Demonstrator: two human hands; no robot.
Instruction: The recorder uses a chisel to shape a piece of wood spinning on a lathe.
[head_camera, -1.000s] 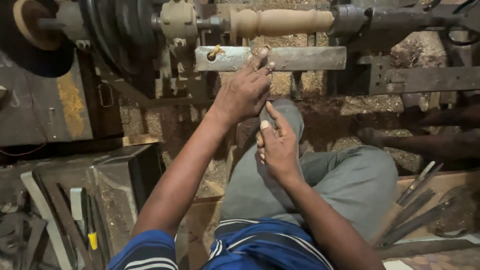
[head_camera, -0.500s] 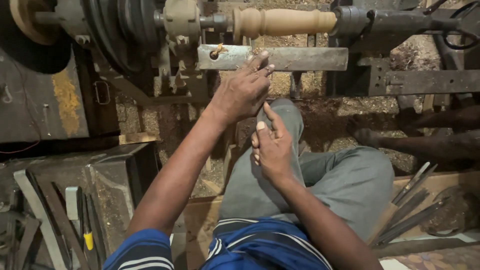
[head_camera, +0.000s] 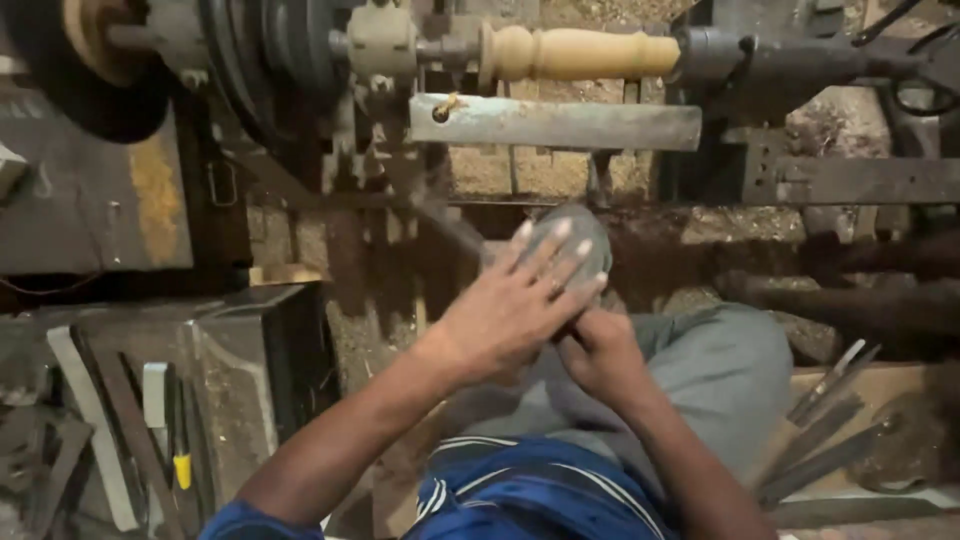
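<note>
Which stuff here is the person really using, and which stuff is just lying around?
In use:
left hand, open above the knee
right hand, beside it
pale turned wooden spindle on the lathe
flat grey metal tool rest

Lying about:
metal chisels, right
yellow-handled tool, left

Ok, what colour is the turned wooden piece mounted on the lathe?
Pale yellowish tan, bare wood. The wooden piece shows best in the head view, at the top.

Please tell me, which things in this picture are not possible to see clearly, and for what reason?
- Head view: the right hand is partly covered by the blurred left hand; whether it holds anything cannot be told.
- The knee lies mostly behind the spread fingers.
- The chisels at right are dim and cut off.
- The wheel leaves the frame.
</note>
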